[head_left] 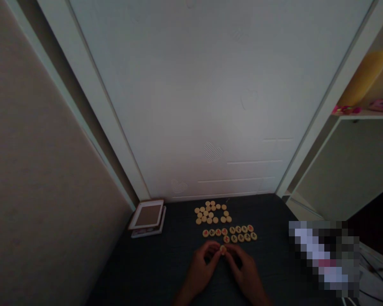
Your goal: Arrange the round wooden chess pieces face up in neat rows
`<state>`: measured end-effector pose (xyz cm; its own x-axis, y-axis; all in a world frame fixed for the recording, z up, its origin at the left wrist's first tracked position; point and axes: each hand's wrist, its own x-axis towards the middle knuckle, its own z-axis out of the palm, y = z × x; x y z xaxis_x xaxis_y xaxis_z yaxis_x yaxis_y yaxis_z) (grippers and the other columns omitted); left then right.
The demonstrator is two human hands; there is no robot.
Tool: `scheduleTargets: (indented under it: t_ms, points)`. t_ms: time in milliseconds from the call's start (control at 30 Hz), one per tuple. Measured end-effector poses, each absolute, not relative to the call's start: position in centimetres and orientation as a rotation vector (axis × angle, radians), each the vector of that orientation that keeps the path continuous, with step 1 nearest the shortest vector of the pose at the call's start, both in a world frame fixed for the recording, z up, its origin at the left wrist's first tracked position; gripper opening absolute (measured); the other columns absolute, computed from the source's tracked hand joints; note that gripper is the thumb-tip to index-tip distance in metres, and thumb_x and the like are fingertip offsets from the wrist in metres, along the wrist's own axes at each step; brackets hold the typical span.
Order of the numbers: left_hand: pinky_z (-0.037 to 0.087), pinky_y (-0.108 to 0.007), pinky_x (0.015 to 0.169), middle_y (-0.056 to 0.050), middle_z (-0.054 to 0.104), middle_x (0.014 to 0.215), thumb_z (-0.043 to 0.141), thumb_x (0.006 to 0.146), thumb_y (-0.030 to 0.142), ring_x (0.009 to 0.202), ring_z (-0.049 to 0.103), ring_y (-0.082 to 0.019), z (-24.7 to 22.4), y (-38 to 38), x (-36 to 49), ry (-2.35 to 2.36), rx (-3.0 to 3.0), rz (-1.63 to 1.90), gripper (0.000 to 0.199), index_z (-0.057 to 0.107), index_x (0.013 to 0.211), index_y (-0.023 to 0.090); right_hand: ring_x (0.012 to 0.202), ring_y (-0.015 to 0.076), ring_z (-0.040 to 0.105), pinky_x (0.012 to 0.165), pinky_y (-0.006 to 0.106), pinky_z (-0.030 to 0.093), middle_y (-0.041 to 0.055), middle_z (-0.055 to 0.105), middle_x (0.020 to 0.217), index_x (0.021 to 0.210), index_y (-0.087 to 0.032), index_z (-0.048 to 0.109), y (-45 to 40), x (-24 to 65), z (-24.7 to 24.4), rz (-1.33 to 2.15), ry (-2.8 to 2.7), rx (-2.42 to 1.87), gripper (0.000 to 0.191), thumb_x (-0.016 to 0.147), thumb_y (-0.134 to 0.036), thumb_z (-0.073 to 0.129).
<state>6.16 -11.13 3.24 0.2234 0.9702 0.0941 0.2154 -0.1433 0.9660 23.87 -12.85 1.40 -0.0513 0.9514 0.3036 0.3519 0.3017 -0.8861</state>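
Note:
Between the fingertips of my left hand [201, 265] and my right hand [244, 265] is a round wooden piece [222, 250] with a reddish mark on its face. Both hands are closed around its sides, low over the dark table. Just beyond them lie two rows of face-up pieces [241, 238] with red or black characters; the farther row [218, 232] reaches more to the left. Farther back, a loose cluster of plain-looking round pieces [206, 213] lies flat, with a gap towards its right side.
On the back left of the dark table [140, 267] sit stacked frames or shallow boxes [148, 214]. A white panel [191, 106] stands behind the table. A pixelated object [322, 259] is at the right edge, below a shelf [367, 114] holding a yellow object [365, 78].

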Motion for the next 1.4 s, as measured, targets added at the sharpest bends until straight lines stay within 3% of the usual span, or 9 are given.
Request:
scheduleTargets:
  t_ms: [200,700,900,1133,1400]
  points:
    - [0.054,-0.028,0.081,-0.003,0.076,0.092,0.061,0.095,0.039,0.087,0.071,-0.020,3.39,-11.16,6.01,1.167,1.588,1.043,0.019,0.070,0.096,0.022,0.084,0.0200,0.075,0.079,0.026,0.059,0.0034,0.078,0.095,0.110,-0.026,0.069,-13.09,23.65,1.87,0.895,-1.597,-1.197,0.027,0.094,-0.047,0.062]
    - [0.053,-0.027,0.079,-0.002,0.077,0.094,0.063,0.094,0.040,0.087,0.071,-0.019,3.34,-11.45,6.30,1.185,1.653,1.033,0.020,0.072,0.101,0.024,0.093,0.0212,0.075,0.083,0.027,0.059,0.0060,0.077,0.103,0.113,-0.025,0.067,-12.97,23.90,1.03,0.923,-1.632,-1.223,0.029,0.098,-0.047,0.053]
    - [0.055,-0.029,0.080,-0.004,0.077,0.089,0.063,0.093,0.046,0.085,0.071,-0.021,3.61,-11.40,6.10,1.215,1.605,1.045,0.026,0.072,0.092,0.021,0.082,0.0205,0.075,0.078,0.027,0.059,0.0041,0.078,0.092,0.102,-0.025,0.072,-12.89,23.66,1.35,0.812,-1.662,-1.206,0.025,0.096,-0.045,0.058]
    - [0.056,-0.031,0.082,-0.006,0.078,0.097,0.063,0.093,0.045,0.090,0.071,-0.023,3.76,-11.20,5.97,1.178,1.665,1.043,0.027,0.078,0.096,0.023,0.075,0.0194,0.074,0.073,0.026,0.059,0.0035,0.077,0.087,0.104,-0.024,0.072,-12.88,23.45,1.55,0.821,-1.656,-1.205,0.028,0.094,-0.048,0.061]
    - [0.056,-0.028,0.079,-0.003,0.079,0.087,0.062,0.093,0.043,0.083,0.073,-0.021,3.58,-11.27,6.04,1.203,1.598,0.993,0.025,0.075,0.089,0.022,0.076,0.0187,0.074,0.073,0.026,0.058,0.0026,0.077,0.088,0.102,-0.025,0.071,-12.81,23.44,1.28,0.867,-1.632,-1.222,0.027,0.092,-0.048,0.064]
